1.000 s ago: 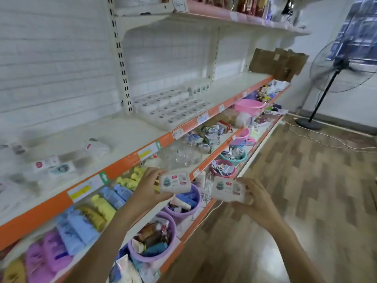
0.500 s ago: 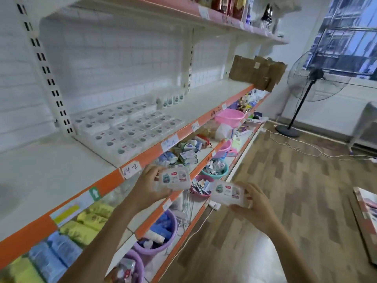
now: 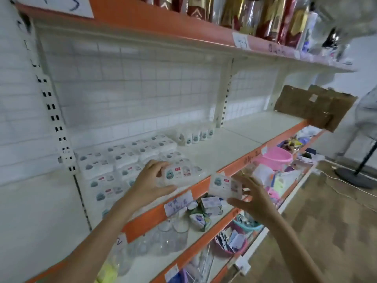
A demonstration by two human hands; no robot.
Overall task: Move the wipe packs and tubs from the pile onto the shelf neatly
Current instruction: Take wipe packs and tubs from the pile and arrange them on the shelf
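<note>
Head view: the left hand (image 3: 150,181) grips a white wipe pack (image 3: 177,174), fingers curled over its top edge and thumb underneath, holding it just above the front edge of the white shelf (image 3: 234,148). The right hand (image 3: 252,198) pinches a second wipe pack (image 3: 224,185) between thumb and fingertips, out in front of the shelf's orange lip (image 3: 228,171) and just right of the left hand. The two packs sit near each other, not touching.

Directly behind and to the left of the left hand lie rows of wipe packs (image 3: 126,160) already flat on the shelf, crowding the space beyond its fingers. Further back, beyond both hands, a short line of small tubs (image 3: 196,136) stands upright against the tiled wall.

Below the hands, a handwritten price label (image 3: 178,203) hangs on the orange lip, and under it clear glass cups (image 3: 163,237) and small boxes (image 3: 212,205) fill the lower shelf. To the right of the right hand sits a pink basin (image 3: 274,158); above and beyond it, a piece of brown cardboard (image 3: 314,107) leans at the shelf's end. Far right, a fan stand (image 3: 359,170) rests on the wooden floor.
</note>
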